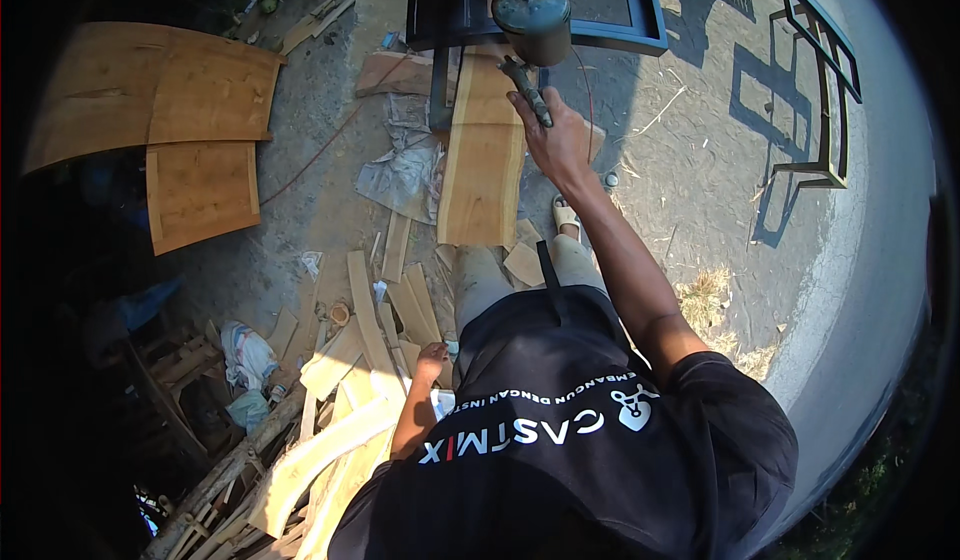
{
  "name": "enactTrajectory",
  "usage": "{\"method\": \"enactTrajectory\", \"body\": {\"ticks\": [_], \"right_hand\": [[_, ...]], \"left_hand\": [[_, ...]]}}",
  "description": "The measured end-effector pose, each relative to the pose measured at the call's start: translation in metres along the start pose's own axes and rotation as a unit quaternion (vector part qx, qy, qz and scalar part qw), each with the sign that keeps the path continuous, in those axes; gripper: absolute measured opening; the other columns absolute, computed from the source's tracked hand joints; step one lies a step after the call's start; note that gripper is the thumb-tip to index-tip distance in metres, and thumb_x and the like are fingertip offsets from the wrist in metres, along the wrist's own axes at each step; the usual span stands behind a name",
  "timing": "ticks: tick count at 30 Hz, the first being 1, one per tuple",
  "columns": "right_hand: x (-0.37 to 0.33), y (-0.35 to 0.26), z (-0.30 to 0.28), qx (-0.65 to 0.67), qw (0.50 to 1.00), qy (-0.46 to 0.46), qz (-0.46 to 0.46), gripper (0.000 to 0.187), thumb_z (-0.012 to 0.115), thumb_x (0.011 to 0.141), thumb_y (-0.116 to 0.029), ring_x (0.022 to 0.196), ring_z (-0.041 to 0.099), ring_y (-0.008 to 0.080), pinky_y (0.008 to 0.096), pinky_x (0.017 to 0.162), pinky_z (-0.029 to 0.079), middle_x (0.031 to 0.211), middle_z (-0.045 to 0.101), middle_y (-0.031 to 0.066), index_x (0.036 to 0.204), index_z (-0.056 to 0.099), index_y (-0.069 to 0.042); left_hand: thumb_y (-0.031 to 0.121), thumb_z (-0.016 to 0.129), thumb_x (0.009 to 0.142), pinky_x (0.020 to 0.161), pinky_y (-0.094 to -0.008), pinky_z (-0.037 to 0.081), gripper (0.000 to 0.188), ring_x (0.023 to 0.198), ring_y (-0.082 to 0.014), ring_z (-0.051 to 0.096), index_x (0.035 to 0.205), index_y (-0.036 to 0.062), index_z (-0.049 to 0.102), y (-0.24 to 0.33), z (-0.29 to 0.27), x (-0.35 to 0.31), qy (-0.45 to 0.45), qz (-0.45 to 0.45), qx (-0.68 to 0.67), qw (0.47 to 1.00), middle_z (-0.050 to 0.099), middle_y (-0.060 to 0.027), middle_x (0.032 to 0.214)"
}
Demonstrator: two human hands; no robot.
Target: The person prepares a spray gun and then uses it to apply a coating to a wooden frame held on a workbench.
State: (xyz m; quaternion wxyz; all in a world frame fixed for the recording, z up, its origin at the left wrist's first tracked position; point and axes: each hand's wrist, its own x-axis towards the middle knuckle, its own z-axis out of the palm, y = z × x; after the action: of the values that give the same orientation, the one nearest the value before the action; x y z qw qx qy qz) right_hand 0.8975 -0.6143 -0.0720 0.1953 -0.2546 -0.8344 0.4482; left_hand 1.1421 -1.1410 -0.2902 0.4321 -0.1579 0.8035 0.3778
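Observation:
My right hand (562, 140) is closed around the handle of a spray gun (527, 92), held out ahead of me with the arm stretched. A round, paint-stained cup (535, 25) sits on top of the gun. Beneath it, a long wooden board (482, 175) with pale edges runs away from my legs. Farther off stands a dark, black-coated frame (640, 10), partly covered by the cup. My left hand (432, 362) hangs low by my left side, above scattered offcuts; its fingers are too small and turned away to read.
Wood offcuts (345, 430) pile up at lower left, near a white sack (247, 357). Brown wooden panels (205, 195) stand at left. A crumpled plastic sheet (400, 175) lies beside the board. A thin red hose (330, 165) crosses the ground. Black frames (835, 90) stand near the road at right.

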Motion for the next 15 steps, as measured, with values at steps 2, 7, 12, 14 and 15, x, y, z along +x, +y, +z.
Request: {"method": "enactTrajectory", "body": {"ticks": [2, 7, 12, 14, 15], "right_hand": [[0.004, -0.005, 0.028, -0.02, 1.0, -0.015, -0.005, 0.048, 0.069, 0.096, -0.044, 0.077, 0.065, 0.05, 0.0533, 0.065, 0.049, 0.078, 0.065, 0.029, 0.088, 0.056, 0.001], [0.005, -0.047, 0.091, -0.02, 0.998, -0.026, -0.051, 0.043, 0.07, 0.096, -0.041, 0.074, 0.064, 0.0486, 0.0523, 0.064, 0.048, 0.076, 0.065, 0.0275, 0.092, 0.06, 0.0], [-0.002, -0.056, 0.13, 0.009, 0.999, -0.02, -0.034, 0.043, 0.069, 0.096, -0.043, 0.083, 0.065, 0.0511, 0.0565, 0.072, 0.05, 0.081, 0.067, 0.0302, 0.096, 0.062, 0.0], [-0.01, -0.058, 0.131, 0.023, 0.999, 0.028, -0.024, 0.046, 0.068, 0.096, -0.046, 0.08, 0.065, 0.051, 0.0556, 0.07, 0.05, 0.078, 0.066, 0.03, 0.094, 0.061, 0.0], [-0.013, -0.055, 0.126, 0.007, 0.999, 0.042, 0.005, 0.047, 0.068, 0.096, -0.046, 0.079, 0.065, 0.0508, 0.0551, 0.069, 0.049, 0.077, 0.065, 0.0302, 0.093, 0.061, 0.0]], "left_hand": [[0.016, 0.061, 0.102, 0.079, -0.031, 0.06, 0.021, 0.087, -0.0179, 0.071, 0.112, 0.0001, 0.071, 0.006, -0.03, 0.018, -0.023, 0.013, 0.043, 0.999, 0.073, -0.01, 0.1], [0.015, 0.06, 0.102, 0.081, -0.0322, 0.059, 0.022, 0.089, -0.0165, 0.069, 0.115, 0.0014, 0.071, -0.028, -0.135, 0.079, -0.039, -0.031, -0.048, 0.998, 0.073, -0.0081, 0.101], [0.016, 0.058, 0.103, 0.082, -0.0315, 0.058, 0.022, 0.091, -0.0154, 0.068, 0.117, 0.0024, 0.07, -0.023, -0.238, 0.109, -0.037, -0.02, 0.025, 0.999, 0.071, -0.0073, 0.1], [0.016, 0.058, 0.104, 0.082, -0.0312, 0.058, 0.022, 0.091, -0.0154, 0.068, 0.117, 0.0025, 0.069, -0.019, -0.265, 0.116, -0.043, -0.021, 0.053, 0.997, 0.071, -0.0071, 0.1], [0.016, 0.058, 0.104, 0.082, -0.031, 0.058, 0.022, 0.091, -0.0155, 0.068, 0.116, 0.0026, 0.069, -0.017, -0.276, 0.119, -0.043, -0.021, 0.065, 0.997, 0.071, -0.0071, 0.1]]}}
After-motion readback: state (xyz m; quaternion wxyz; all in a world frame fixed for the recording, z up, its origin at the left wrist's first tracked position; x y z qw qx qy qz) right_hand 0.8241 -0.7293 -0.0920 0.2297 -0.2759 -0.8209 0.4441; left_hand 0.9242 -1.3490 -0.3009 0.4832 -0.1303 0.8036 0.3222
